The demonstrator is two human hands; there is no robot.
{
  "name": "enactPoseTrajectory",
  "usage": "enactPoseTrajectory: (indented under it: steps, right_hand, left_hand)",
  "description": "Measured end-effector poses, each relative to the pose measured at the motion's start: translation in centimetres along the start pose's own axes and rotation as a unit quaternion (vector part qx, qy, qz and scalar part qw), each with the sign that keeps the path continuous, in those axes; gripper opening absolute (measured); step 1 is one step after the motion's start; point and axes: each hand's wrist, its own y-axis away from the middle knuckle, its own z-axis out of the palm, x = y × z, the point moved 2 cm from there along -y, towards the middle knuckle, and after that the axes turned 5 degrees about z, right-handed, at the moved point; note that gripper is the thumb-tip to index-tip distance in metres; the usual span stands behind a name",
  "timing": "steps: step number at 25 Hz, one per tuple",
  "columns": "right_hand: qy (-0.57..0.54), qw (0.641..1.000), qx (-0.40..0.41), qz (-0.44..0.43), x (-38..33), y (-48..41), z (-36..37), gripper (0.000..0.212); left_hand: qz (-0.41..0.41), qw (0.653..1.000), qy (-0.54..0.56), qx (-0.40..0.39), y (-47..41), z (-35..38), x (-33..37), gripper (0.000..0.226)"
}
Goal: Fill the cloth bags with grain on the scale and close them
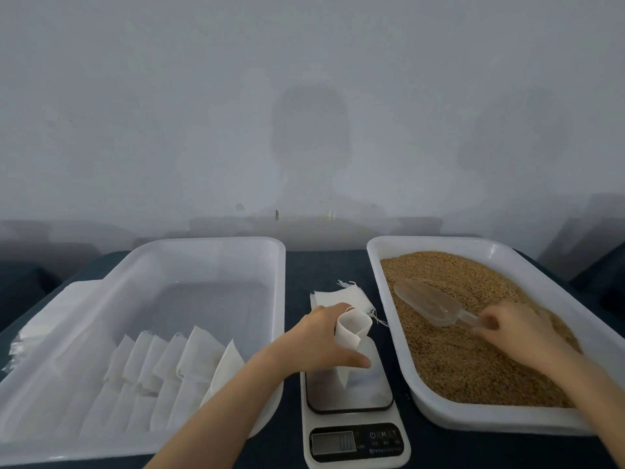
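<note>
1. White thin cloth, limp and nearly weightless, makes up the small open bag [351, 328]; it hangs over the steel platform of the white digital kitchen scale [355, 445] at the tabletop's near edge, its lower corner seemingly touching the platform.
2. Left hand [321, 340] has fingers and thumb curled round the bag's upper part, holding the mouth rounded open; I judge the rim the right place to hold, since cloth this soft would likely collapse if let go.
3. Right hand [517, 330] has its fingers closed round the handle of the clear plastic scoop [429, 304]; the bowl lies on the brown grain [473, 350] in the white plastic tray [389, 265] along the right edge.
4. Grain is loose and should pour freely; the scoop looks stiff and light, so a handle grip suits it. A narrow, floppy mouth invites spills onto the platform.
5. Once filled, the bag should sag and gain weight; support from below may help.
6. Spare white bags [341, 297] are stacked behind the scale; more bags [176, 360] lean in the left white tray [216, 242] — whether they hold grain I cannot tell.
</note>
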Motion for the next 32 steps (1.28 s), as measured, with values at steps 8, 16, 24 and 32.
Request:
enactPoseTrajectory:
  steps: [8,16,24,32]
  right_hand:
    - [0.095,0.987,0.123,0.024,5.3,0.5,-3.4,0.019]
    - [0.262,0.957,0.126,-0.015,2.8,0.2,-3.8,0.026]
    - [0.081,0.993,0.076,-0.033,0.6,-1.2,-0.7,0.020]
    - [-0.158,0.987,0.005,0.013,2.8,0.1,0.0,0.026]
  left_hand:
    - [-0.035,0.999,-0.019,-0.018,-0.3,0.2,-0.5,0.071]
    - [-0.047,0.998,-0.025,-0.029,-0.3,0.2,-0.8,0.070]
    - [-0.048,0.997,-0.033,-0.041,-0.4,0.3,-0.9,0.076]
    - [-0.040,0.998,-0.020,-0.038,-0.4,0.2,-0.8,0.079]
